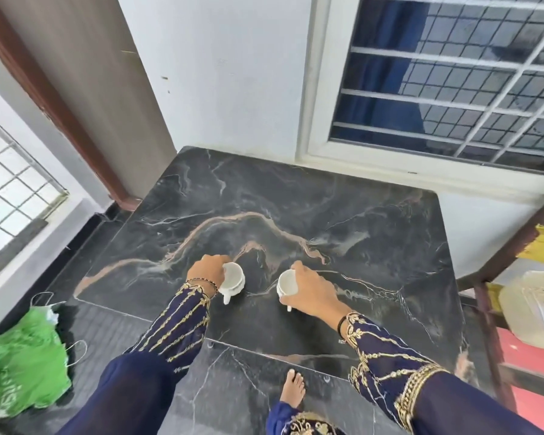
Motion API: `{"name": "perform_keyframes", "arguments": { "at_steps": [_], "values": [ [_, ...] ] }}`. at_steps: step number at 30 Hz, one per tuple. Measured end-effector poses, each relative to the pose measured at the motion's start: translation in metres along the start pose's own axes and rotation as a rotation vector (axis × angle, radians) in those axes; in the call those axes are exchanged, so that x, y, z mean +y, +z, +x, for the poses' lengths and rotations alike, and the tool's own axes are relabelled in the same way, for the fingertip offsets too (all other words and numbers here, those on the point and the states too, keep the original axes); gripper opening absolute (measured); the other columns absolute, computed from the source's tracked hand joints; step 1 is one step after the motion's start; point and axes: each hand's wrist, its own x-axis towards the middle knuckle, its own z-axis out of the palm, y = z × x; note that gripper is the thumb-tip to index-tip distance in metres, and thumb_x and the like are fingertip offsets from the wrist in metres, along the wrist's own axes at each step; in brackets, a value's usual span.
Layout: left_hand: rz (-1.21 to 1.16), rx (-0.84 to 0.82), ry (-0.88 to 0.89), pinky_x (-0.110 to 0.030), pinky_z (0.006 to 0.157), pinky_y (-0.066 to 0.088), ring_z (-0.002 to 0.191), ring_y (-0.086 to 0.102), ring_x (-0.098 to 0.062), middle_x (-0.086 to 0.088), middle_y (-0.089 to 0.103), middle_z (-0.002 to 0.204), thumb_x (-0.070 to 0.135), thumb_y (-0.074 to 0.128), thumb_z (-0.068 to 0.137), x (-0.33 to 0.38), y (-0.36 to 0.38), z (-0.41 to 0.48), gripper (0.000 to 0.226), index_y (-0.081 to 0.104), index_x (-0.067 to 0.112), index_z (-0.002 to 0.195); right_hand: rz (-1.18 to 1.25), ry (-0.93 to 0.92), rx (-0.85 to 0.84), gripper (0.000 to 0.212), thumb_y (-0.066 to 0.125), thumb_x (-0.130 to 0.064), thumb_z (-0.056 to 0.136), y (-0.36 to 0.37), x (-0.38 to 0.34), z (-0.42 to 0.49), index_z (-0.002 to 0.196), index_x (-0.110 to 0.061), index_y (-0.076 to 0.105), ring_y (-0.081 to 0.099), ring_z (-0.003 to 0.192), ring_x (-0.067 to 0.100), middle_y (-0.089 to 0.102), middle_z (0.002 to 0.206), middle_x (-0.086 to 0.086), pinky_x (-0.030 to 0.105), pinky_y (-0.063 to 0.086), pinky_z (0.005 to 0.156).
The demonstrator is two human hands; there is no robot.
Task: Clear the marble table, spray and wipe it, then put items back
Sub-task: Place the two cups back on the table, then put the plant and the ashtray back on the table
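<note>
A black marble table (296, 215) with pink and white veins fills the middle of the view. My left hand (206, 271) grips a white cup (233, 279) by its rim near the table's front, and the cup tilts to the right. My right hand (311, 291) holds a second white cup (287, 285) by its rim a little to the right, upright and touching or just above the marble. Both cups look empty. The rest of the tabletop is bare.
A green cloth bag (22, 365) lies on the dark floor at the left. A barred window (453, 80) and a white wall stand behind the table. A brown frame with a cream container (534, 312) is at the right. My bare foot (293, 389) is below the table's front edge.
</note>
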Motion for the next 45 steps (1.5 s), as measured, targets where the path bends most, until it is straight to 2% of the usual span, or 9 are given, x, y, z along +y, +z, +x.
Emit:
{"name": "perform_keyframes", "arguments": {
  "at_steps": [4,7,13,17,22,32,34,39,45],
  "values": [
    [0.107,-0.013,0.020,-0.042,0.086,0.052,0.109,0.063,-0.038,-0.016,0.061,0.123,0.015,0.043,0.096,0.002,-0.001,0.007,0.035,0.056,0.026,0.126,-0.004,-0.005,0.021,0.067,0.072,-0.059,0.074,0.004,0.001,0.000,0.120,-0.022,0.041,0.061,0.115,0.028,0.060,0.127,0.000,0.042,0.046,0.081],
    [0.237,-0.016,0.010,-0.040,0.085,0.051,0.111,0.063,-0.034,-0.012,0.060,0.126,0.022,0.042,0.097,0.006,-0.005,0.003,0.032,0.051,0.022,0.127,-0.003,-0.012,0.005,0.076,0.069,-0.071,0.070,0.002,0.002,-0.001,0.121,-0.022,0.039,0.061,0.115,0.029,0.059,0.129,0.000,0.042,0.042,0.079],
    [0.435,0.158,0.039,-0.037,0.087,0.047,0.117,0.059,-0.026,-0.004,0.062,0.124,0.019,0.041,0.096,0.033,-0.014,-0.017,0.030,0.055,0.016,0.122,0.030,-0.008,0.056,0.076,0.059,-0.081,0.071,-0.010,0.009,-0.020,0.116,-0.024,0.040,0.063,0.110,0.029,0.060,0.125,-0.001,0.043,0.042,0.077],
    [0.437,0.280,0.164,-0.038,0.089,0.045,0.118,0.056,-0.024,-0.004,0.063,0.122,0.022,0.043,0.094,0.072,-0.012,-0.034,0.030,0.059,0.016,0.119,0.046,0.000,0.084,0.076,0.057,-0.080,0.076,-0.022,0.026,-0.046,0.123,-0.023,0.042,0.062,0.114,0.028,0.061,0.128,-0.001,0.045,0.048,0.085],
    [0.335,0.298,0.387,-0.041,0.089,0.047,0.113,0.058,-0.028,-0.007,0.066,0.115,0.021,0.043,0.092,0.147,0.006,-0.058,0.029,0.061,0.014,0.114,0.104,0.081,0.149,0.072,0.050,-0.079,0.080,-0.033,0.073,-0.090,0.129,-0.027,0.042,0.061,0.118,0.023,0.058,0.135,-0.007,0.045,0.046,0.088],
    [0.354,0.169,0.750,-0.043,0.093,0.044,0.116,0.056,-0.027,-0.007,0.065,0.116,0.028,0.043,0.094,0.323,0.083,-0.104,0.030,0.063,0.013,0.110,0.255,0.377,0.279,0.052,0.055,-0.070,0.083,-0.046,0.234,-0.190,0.120,-0.036,0.045,0.067,0.099,0.009,0.063,0.125,-0.019,0.039,0.050,0.086],
    [0.394,0.117,0.815,-0.043,0.094,0.043,0.117,0.054,-0.027,-0.007,0.064,0.118,0.028,0.042,0.094,0.365,0.102,-0.110,0.030,0.062,0.013,0.112,0.300,0.440,0.286,0.049,0.059,-0.066,0.083,-0.049,0.276,-0.212,0.118,-0.033,0.048,0.068,0.101,0.012,0.065,0.123,-0.016,0.040,0.053,0.088],
    [0.401,-0.020,0.913,-0.044,0.094,0.043,0.117,0.053,-0.028,-0.009,0.063,0.119,0.027,0.042,0.095,0.481,0.158,-0.127,0.029,0.060,0.013,0.112,0.345,0.500,0.265,0.047,0.062,-0.052,0.091,-0.054,0.392,-0.259,0.123,-0.020,0.050,0.069,0.085,0.017,0.066,0.122,-0.003,0.041,0.056,0.086],
    [0.416,-0.142,1.001,-0.044,0.094,0.043,0.117,0.053,-0.031,-0.010,0.061,0.119,0.025,0.047,0.094,0.621,0.243,-0.142,0.028,0.061,0.010,0.113,0.293,0.602,0.192,0.048,0.061,-0.047,0.093,-0.054,0.558,-0.295,0.130,-0.018,0.052,0.066,0.104,0.023,0.064,0.128,0.000,0.037,0.052,0.084]
  ]
}}
